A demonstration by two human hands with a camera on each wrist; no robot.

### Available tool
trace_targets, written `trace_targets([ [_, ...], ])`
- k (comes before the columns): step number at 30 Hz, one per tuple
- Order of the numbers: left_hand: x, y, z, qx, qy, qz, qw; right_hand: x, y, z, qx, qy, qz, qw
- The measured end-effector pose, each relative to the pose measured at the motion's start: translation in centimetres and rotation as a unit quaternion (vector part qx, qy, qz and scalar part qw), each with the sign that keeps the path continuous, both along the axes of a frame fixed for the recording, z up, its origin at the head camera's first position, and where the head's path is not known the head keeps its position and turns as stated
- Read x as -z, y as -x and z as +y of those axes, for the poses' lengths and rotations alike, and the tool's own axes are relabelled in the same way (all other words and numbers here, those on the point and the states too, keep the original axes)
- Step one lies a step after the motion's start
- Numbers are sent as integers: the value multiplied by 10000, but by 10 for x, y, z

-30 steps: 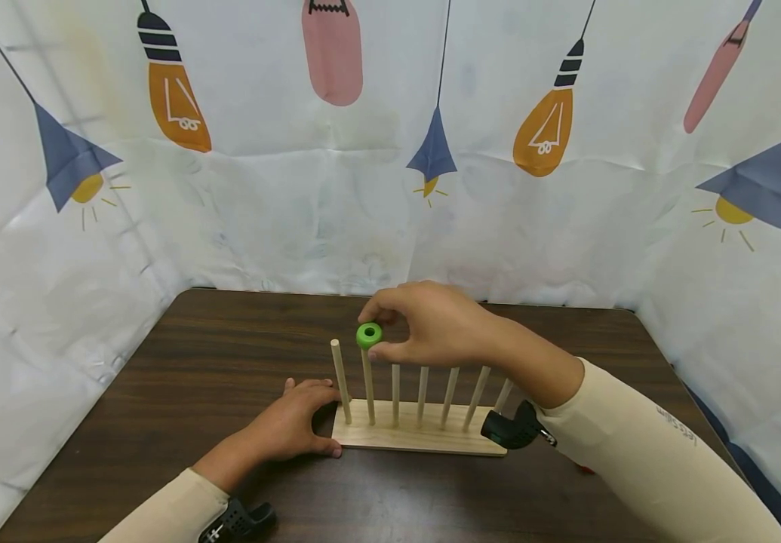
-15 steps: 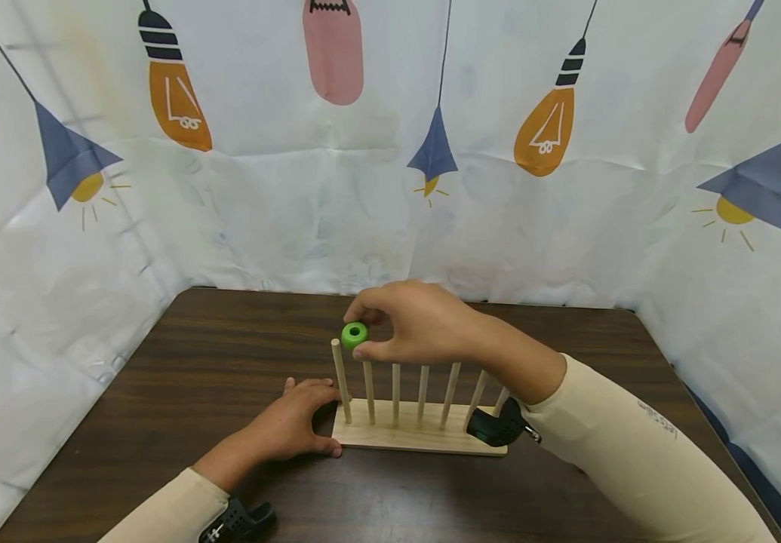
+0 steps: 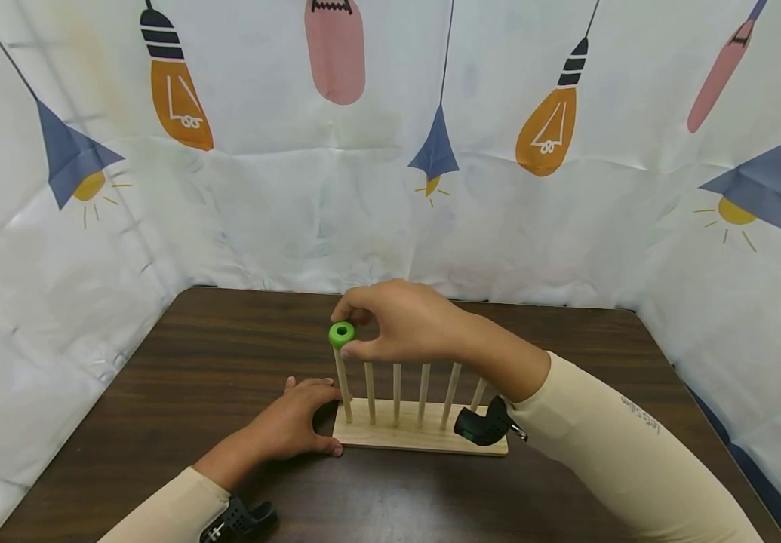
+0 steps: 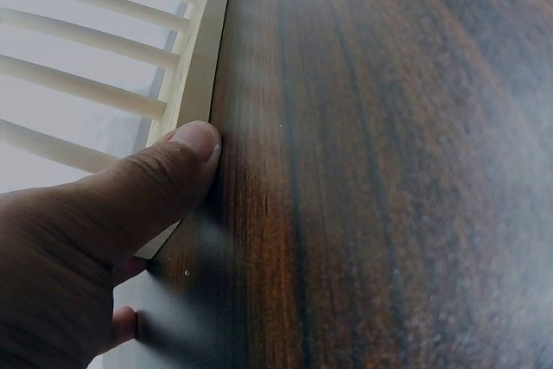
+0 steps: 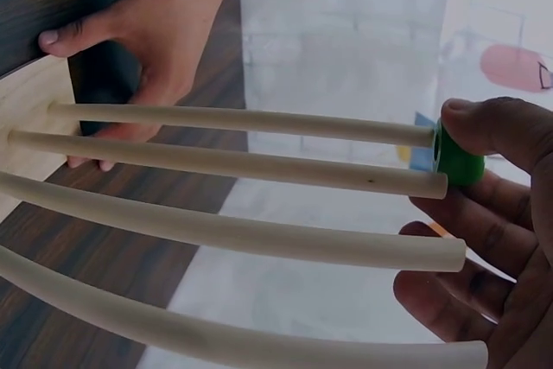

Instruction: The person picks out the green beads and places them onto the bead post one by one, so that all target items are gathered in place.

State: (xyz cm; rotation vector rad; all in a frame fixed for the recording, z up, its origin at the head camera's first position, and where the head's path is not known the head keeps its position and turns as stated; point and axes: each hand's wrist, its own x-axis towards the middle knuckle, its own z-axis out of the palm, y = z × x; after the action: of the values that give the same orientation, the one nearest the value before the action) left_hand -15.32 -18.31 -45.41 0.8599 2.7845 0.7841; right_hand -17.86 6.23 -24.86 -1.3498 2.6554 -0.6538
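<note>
Between thumb and fingertips my right hand (image 3: 407, 323) pinches a round green bead (image 3: 342, 335) with a hole through it. The bead sits right at the top end of the leftmost wooden peg (image 3: 342, 383); in the right wrist view the green bead (image 5: 460, 160) meets that peg's tip. A row of several upright pegs rises from a pale wooden base (image 3: 404, 435). My left hand (image 3: 293, 424) grips the left end of this base, its thumb (image 4: 186, 149) against the front edge and its fingers around the end. The rightmost pegs are partly hidden behind my right wrist.
The pegboard stands on a dark brown wood-grain table (image 3: 227, 347). Behind it hangs a white cloth (image 3: 261, 219) printed with lamps and bulbs. Each wrist carries a black strap mount (image 3: 481, 424).
My right hand has carried the green bead leftward, from above the second peg to the top of the leftmost one. My left hand has stayed on the base.
</note>
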Motion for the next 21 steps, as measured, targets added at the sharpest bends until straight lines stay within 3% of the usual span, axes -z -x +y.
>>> trace_targets([
  [21,1,0,0,-21,-36,-25,10000,1,1,-4,114,-321,-288,9990],
])
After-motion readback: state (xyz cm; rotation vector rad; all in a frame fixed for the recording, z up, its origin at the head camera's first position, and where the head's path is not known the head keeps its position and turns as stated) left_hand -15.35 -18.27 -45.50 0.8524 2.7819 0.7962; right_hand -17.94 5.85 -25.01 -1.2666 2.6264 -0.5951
